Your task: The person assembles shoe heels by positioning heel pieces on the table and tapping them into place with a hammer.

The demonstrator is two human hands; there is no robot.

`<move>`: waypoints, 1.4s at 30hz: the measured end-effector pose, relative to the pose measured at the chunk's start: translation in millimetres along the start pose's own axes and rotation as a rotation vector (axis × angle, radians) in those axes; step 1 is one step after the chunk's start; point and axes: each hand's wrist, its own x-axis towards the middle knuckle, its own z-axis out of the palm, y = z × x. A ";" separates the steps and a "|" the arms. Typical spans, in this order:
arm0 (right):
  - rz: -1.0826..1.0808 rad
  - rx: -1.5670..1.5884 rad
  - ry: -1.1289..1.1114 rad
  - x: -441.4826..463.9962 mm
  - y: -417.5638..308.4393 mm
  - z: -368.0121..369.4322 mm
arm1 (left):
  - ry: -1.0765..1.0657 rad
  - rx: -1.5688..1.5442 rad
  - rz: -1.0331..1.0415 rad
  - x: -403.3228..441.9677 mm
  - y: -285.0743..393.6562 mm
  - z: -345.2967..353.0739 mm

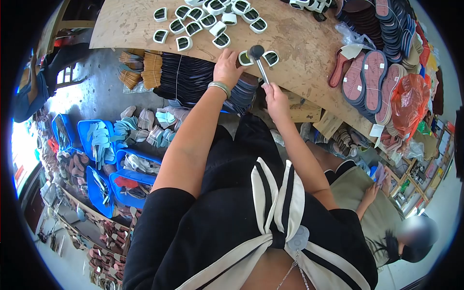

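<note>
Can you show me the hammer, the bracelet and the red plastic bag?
Hammer [262, 69]: head view, on its shiny handle.
Bracelet [221, 87]: head view, on the band's upper side.
Red plastic bag [407, 102]: head view, on its crinkled middle.

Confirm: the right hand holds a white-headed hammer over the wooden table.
No: the head view shows that the hammer has a black head, not a white one. The right hand does hold it over the wooden table.
</note>
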 end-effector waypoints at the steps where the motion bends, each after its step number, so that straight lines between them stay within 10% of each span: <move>1: -0.055 0.046 0.044 -5.8 -6.8 -1.8 | 0.002 -0.007 -0.001 -1.7 -0.1 1.0; 16: -0.062 -0.165 0.003 -2.2 11.0 14.0 | 0.019 0.022 0.014 0.9 -2.0 1.3; 26: 0.102 0.584 0.173 -37.3 36.3 -11.7 | 0.216 -0.086 -0.147 3.9 22.7 6.1; 37: -0.117 0.104 0.390 -17.4 35.9 -40.0 | -0.045 0.189 0.025 14.2 60.3 55.4; 42: 0.053 -0.103 0.145 -0.1 24.9 -39.6 | -0.014 0.166 0.012 15.6 60.4 56.8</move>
